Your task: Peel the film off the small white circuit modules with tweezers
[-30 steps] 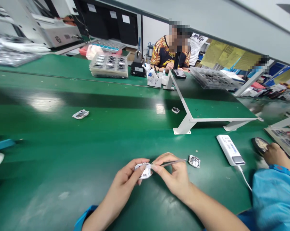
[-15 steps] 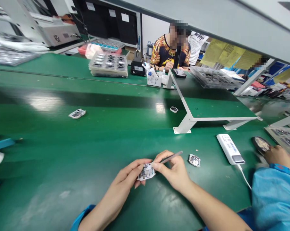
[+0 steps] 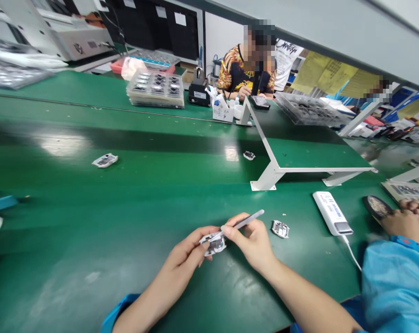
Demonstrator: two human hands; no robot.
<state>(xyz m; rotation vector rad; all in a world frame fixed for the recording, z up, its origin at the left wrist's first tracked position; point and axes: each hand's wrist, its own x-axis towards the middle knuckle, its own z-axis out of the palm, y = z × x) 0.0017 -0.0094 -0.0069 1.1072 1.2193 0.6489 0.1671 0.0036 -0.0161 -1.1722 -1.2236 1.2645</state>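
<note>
My left hand (image 3: pixel 186 252) pinches a small white electronic part (image 3: pixel 214 243) just above the green table (image 3: pixel 91 240), with its circuit side turned up. My right hand (image 3: pixel 253 243) grips slim metal tweezers (image 3: pixel 246 221) like a pen, and their tips touch the top of the part. A second small part (image 3: pixel 280 228) of the same kind lies on the table just right of my right hand.
Two more parts (image 3: pixel 105 160) (image 3: pixel 248 155) lie on the belt further off. A white raised shelf (image 3: pixel 282 172) stands at right, with a white device (image 3: pixel 332 213) and its cable nearby. A co-worker's hand (image 3: pixel 405 223) and blue sleeve sit at far right. Part trays (image 3: pixel 156 90) and a seated person are beyond.
The part in my left hand has been tilted so its circuit side faces up. The tweezers' back end has risen. The loose part at left drifted left along the belt.
</note>
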